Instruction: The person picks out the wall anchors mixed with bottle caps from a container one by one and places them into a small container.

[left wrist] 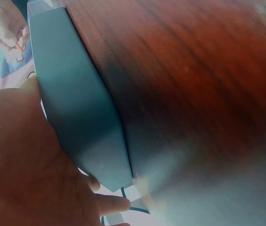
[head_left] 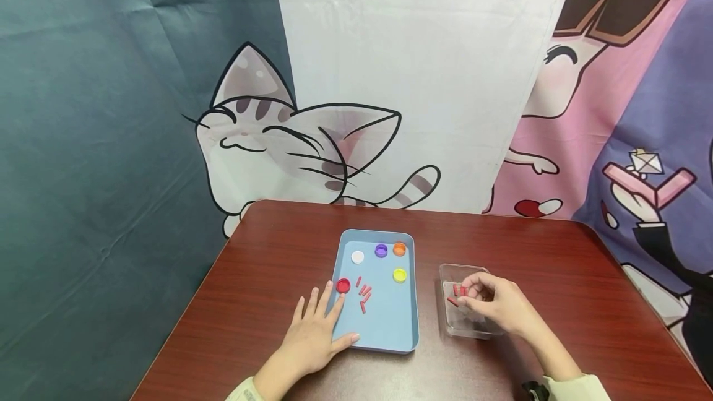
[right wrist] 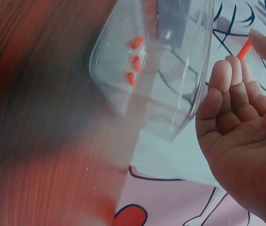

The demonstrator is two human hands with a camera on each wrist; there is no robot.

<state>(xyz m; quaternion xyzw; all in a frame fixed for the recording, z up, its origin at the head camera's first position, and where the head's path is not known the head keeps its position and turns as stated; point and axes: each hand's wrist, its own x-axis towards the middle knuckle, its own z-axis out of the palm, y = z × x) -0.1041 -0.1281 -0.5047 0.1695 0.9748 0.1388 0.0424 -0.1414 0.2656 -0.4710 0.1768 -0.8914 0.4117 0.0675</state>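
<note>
Red sticks point(head_left: 366, 296): some on the blue tray point(head_left: 390, 330), some left in the clear box point(head_left: 462, 330).
The right hand point(head_left: 498, 303) pinches one stick point(right wrist: 245, 49) at the box, three o'clock from the tray; the left hand point(head_left: 313, 334) rests, fingers spread, at the tray's eight o'clock. About five sticks lie toward four o'clock of the red cap point(head_left: 343, 286); three seem left boxed, though blur clouds the count.

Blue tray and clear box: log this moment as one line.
left hand: touches blue tray | right hand: pinches red stick at clear box | on tray: red sticks, small round pieces
</note>
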